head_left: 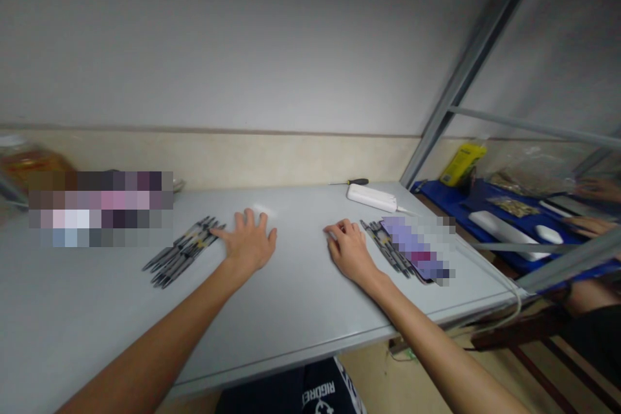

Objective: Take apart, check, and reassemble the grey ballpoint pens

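My left hand point(249, 242) lies flat on the grey table point(291, 310), fingers spread and holding nothing. Its little-finger side touches the end of a row of several grey pens point(183, 251) laid side by side. My right hand point(348, 248) rests on the table to the right with its fingers curled under, knuckles up. Whether anything is in it I cannot see. Just right of it lie several more dark pens point(385, 247) next to a blurred-out patch.
A white power adapter point(372, 197) and a black-handled screwdriver point(352, 182) lie near the wall. A metal frame post point(466, 71) stands at the table's right corner. Beyond it is a blue mat point(485, 207) with a yellow packet point(462, 163); another person's hands point(594, 223) show there.
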Demonstrator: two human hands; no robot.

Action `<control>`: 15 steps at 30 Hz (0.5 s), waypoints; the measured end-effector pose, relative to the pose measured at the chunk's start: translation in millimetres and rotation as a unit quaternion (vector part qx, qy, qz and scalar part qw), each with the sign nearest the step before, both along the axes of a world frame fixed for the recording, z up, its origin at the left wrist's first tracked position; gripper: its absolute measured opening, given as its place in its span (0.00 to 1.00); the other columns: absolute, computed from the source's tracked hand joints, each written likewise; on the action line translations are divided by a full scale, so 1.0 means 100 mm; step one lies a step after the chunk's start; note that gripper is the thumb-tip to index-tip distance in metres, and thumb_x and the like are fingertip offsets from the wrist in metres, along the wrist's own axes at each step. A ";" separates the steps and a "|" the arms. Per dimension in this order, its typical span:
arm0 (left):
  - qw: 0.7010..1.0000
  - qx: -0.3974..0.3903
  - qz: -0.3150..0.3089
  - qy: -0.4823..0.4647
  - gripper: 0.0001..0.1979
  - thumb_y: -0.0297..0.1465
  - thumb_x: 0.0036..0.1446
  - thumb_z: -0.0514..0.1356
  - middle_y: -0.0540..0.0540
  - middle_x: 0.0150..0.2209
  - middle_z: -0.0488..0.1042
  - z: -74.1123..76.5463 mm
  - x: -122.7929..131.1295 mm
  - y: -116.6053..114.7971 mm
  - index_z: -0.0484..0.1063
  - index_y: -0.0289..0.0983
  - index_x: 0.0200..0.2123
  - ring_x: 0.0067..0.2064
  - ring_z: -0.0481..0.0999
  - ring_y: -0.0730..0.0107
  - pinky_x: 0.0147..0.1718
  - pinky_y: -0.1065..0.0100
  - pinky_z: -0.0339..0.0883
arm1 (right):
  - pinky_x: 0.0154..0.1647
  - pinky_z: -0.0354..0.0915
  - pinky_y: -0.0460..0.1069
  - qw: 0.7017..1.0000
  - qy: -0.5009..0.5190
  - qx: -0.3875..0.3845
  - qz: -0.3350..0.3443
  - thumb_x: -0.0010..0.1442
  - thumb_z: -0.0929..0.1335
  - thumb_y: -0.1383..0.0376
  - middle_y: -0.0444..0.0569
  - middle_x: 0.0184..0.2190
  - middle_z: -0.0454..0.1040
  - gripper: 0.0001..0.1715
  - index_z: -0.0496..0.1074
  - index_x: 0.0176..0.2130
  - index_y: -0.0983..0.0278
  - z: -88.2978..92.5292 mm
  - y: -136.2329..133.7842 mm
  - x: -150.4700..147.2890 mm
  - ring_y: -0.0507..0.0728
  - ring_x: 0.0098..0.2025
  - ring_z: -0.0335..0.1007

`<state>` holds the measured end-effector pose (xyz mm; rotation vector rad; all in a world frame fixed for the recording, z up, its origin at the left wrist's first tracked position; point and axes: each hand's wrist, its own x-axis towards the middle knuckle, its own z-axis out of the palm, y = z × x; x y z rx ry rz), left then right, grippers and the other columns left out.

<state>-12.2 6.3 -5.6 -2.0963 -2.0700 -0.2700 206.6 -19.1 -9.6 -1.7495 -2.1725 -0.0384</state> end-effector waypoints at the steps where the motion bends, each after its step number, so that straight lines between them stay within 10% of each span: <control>1: 1.000 -0.002 0.001 -0.006 0.22 0.41 0.59 0.44 0.30 0.55 0.61 0.00 0.00 0.00 0.66 0.37 0.50 0.54 0.58 0.42 0.42 0.30 0.51 | 0.41 0.55 0.52 1.000 -0.001 0.001 0.000 0.61 0.60 0.67 0.54 0.43 0.65 0.16 0.69 0.47 0.60 0.00 0.00 0.00 0.59 0.44 0.58; 15: 0.999 -0.023 -0.025 0.006 0.18 0.25 0.57 0.45 0.33 0.50 0.63 0.06 0.06 -0.06 0.67 0.38 0.47 0.52 0.59 0.45 0.42 0.29 0.54 | 0.42 0.55 0.52 1.000 0.011 0.004 -0.004 0.60 0.61 0.67 0.53 0.42 0.65 0.15 0.70 0.45 0.61 0.02 -0.02 -0.01 0.59 0.44 0.58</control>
